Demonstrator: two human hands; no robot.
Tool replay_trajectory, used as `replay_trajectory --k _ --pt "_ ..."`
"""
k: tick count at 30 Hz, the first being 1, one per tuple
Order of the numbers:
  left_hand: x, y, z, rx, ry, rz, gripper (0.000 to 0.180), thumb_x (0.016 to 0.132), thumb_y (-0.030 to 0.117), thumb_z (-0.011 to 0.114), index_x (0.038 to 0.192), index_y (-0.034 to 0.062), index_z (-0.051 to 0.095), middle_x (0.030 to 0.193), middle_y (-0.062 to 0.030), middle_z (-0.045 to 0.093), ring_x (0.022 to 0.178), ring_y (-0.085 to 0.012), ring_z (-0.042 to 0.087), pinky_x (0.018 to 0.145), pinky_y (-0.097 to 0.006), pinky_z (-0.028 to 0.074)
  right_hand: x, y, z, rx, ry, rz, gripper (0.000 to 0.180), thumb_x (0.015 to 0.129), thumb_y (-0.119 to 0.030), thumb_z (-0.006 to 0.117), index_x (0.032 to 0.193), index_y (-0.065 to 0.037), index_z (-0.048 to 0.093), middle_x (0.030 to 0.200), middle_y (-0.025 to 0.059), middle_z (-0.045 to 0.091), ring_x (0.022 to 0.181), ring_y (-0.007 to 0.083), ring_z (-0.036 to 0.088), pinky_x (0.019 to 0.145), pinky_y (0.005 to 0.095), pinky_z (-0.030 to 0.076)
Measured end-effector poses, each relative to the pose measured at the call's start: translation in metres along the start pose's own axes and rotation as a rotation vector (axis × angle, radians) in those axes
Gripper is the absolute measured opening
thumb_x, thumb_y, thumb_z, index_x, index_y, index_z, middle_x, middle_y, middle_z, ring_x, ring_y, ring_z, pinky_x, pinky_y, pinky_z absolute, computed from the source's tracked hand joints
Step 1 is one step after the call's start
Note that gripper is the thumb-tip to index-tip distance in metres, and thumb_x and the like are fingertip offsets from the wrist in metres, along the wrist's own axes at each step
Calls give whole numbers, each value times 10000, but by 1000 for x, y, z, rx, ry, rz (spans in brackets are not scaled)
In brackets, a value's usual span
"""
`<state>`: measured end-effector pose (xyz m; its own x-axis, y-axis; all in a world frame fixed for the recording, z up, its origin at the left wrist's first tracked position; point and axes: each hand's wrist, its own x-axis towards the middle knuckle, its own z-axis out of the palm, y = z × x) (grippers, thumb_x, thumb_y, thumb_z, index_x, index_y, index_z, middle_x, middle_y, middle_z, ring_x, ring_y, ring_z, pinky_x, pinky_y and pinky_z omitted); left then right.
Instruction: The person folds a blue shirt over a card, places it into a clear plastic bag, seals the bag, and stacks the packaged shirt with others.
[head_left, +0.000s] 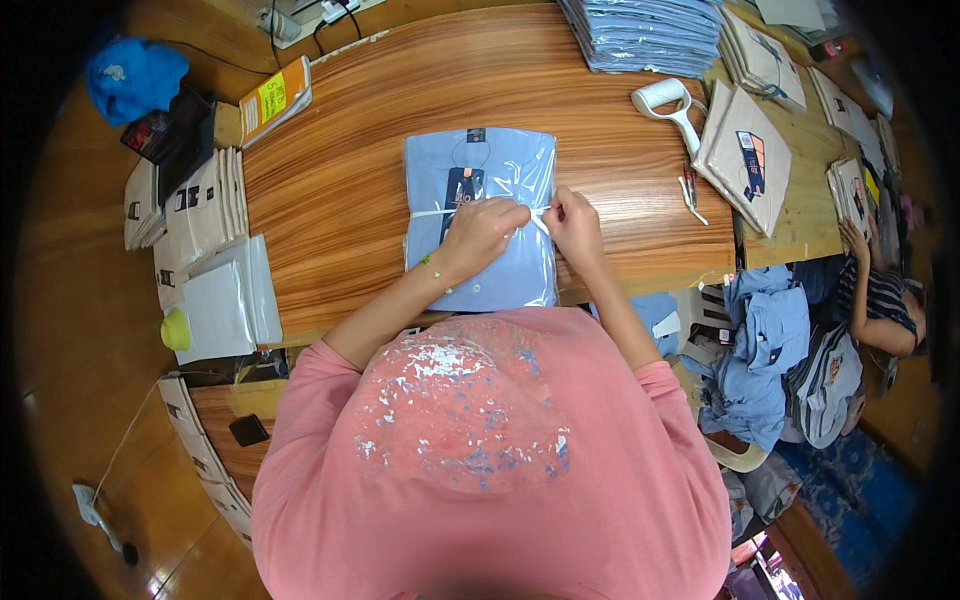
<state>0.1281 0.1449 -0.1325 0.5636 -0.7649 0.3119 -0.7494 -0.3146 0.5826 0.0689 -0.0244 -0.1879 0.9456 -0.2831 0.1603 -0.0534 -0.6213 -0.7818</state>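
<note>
A stack of folded light-blue shirts in clear plastic (450,270) lies in front of me on the wooden table. A white strip (430,213) runs across its middle, over a dark hang tag (463,185). My left hand (487,233) rests on the stack, its fingers closed on the strip near the right side. Close beside it, at the stack's right edge, my right hand (575,230) pinches the strip too. The strip is drawn together between the two hands; the exact shape of the tie is too small to tell.
More blue packed shirts (645,35) stand at the far edge. A white lint roller (670,105), small snips (690,190) and beige packages (750,160) are at the right. Beige packages (205,210) and white sheets (220,310) lie left. Another person (885,300) handles packages at far right.
</note>
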Motion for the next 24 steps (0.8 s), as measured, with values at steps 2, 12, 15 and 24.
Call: replay_trajectory --k 2,12,15,24 --pt "-5 -3 4 -6 18 -34 59 738 25 590 777 61 563 727 -92 578 702 -268 568 646 -387 423 2 1 0 13 -25 25 94 672 10 590 733 5 519 671 171 536 643 333 533 591 389 446" --pt "-14 -5 -12 32 15 -98 605 671 312 747 1174 78 505 1172 -76 522 1154 -268 401 1011 -415 261 36 -25 -32 51 -370 -300 115 707 -79 682 799 -36 628 831 101 571 865 273 520 776 370 425" --pt "-15 -6 -10 54 -10 -105 658 642 323 766 1191 84 494 1197 -90 504 1168 -281 384 1018 -422 262 39 -25 -27 -135 -453 -435 109 703 -101 678 785 -51 628 835 82 554 858 265 514 749 391 422" --pt "-17 -7 -5 57 -34 -180 650 613 315 783 1169 96 526 1182 -135 500 1152 -292 393 1025 -434 260 12 11 -32 -269 -329 -544 127 718 -31 609 831 -22 553 896 92 540 876 279 495 736 396 402"
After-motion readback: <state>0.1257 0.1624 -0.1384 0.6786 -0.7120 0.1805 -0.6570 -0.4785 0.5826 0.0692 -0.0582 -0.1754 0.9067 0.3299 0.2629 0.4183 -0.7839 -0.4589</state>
